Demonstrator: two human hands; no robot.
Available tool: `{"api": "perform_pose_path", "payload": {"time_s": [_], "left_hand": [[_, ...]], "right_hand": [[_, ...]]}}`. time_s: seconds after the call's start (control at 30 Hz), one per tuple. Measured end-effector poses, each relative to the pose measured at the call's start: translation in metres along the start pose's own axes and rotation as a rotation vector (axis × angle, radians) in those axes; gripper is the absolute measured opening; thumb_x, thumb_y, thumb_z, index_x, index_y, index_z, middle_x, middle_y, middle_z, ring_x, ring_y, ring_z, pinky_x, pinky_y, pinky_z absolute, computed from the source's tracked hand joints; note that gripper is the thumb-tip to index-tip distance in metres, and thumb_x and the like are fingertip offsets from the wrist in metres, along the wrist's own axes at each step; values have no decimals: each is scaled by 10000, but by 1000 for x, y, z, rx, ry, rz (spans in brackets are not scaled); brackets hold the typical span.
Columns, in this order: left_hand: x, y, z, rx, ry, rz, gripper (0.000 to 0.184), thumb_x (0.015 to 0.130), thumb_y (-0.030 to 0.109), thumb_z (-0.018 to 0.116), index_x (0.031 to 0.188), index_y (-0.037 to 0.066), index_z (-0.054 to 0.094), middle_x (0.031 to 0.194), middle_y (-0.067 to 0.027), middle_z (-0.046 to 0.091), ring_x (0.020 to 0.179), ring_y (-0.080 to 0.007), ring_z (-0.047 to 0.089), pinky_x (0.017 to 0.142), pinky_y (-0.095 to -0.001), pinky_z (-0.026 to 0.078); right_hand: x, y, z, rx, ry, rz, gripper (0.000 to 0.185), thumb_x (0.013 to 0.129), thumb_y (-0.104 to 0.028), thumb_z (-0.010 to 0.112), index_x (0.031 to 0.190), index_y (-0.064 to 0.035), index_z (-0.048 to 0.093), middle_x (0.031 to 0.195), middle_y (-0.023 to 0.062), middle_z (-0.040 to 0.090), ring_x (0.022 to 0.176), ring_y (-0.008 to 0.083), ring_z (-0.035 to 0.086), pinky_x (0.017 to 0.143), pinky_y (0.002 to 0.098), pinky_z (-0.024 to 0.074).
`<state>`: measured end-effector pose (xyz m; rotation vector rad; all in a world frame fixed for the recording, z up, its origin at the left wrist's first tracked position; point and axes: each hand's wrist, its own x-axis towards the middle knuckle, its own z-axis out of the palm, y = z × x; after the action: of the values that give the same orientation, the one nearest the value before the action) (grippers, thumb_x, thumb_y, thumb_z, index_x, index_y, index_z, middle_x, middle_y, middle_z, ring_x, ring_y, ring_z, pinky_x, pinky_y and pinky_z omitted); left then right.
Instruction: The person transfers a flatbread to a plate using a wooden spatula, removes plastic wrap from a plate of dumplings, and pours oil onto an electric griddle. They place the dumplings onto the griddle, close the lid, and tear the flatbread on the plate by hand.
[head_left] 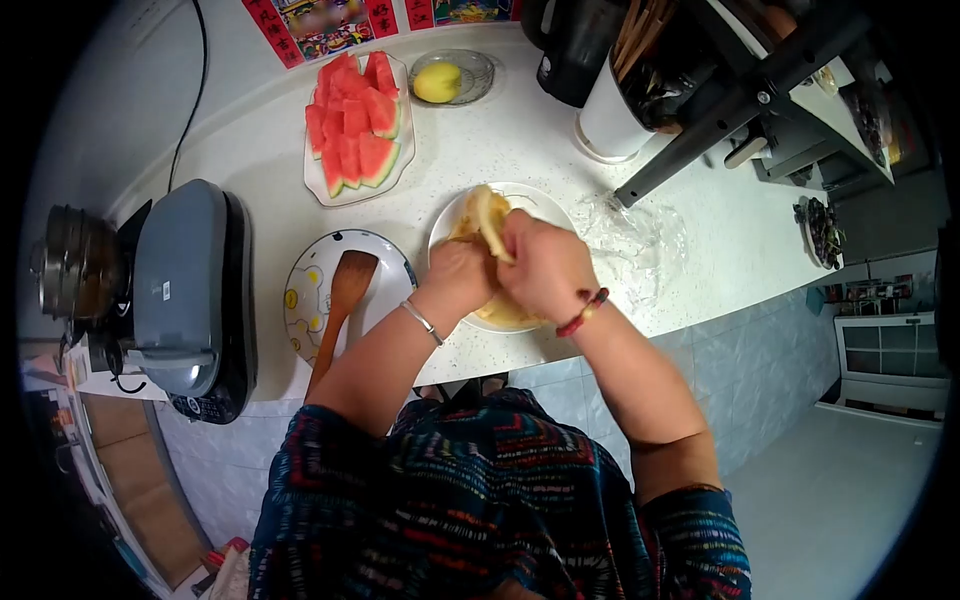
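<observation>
A white plate (437,236) near the counter's front edge bears yellowish flatbread (505,312). Above this plate both hands are close together. My left hand (462,275), with a silver bracelet at the wrist, is closed on part of the flatbread. My right hand (548,265), wearing a red beaded bracelet, is closed on a pale folded strip of it that sticks up between the hands. The fingertips are partly hidden. To the left, a wooden spatula (350,285) rests on a patterned plate (388,262).
A grey electric griddle (180,280) stands at the left. Behind are a tray of watermelon slices (350,140) and a glass dish with a yellow fruit (437,83). Clear plastic wrap (640,245), a white utensil holder (608,115) and a black rack leg (690,145) are at the right.
</observation>
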<state>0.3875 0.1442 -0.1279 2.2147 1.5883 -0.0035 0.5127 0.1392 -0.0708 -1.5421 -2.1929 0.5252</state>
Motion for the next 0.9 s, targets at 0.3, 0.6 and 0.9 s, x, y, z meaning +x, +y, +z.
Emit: {"api": "perform_pose_path", "payload": {"time_s": [0.3,0.6,0.9], "left_hand": [[-34,-25,-32,-98,300,-179,210,718,194,598,767,19,492,782,-166,556,722,-330,552,601,-411,437],[-61,-21,-17,-151,227,-288,207,750,202,575,780,11,502,743,-182,564,696,-342,555,621,-416,440],[-62,-25,-13,-266,318,-287,199,743,194,586,731,8,516,673,-179,562,655,-342,552,585,-400,440]], "right_hand": [[-12,90,-25,-129,64,360,397,716,-337,617,968,-40,541,897,153,577,832,291,563,690,355,456],[-14,73,-13,125,83,364,210,663,-189,610,738,-20,511,666,131,569,613,273,552,567,352,434],[1,-1,-70,82,283,-11,150,664,-137,602,748,-41,523,632,105,565,560,266,557,508,327,438]]}}
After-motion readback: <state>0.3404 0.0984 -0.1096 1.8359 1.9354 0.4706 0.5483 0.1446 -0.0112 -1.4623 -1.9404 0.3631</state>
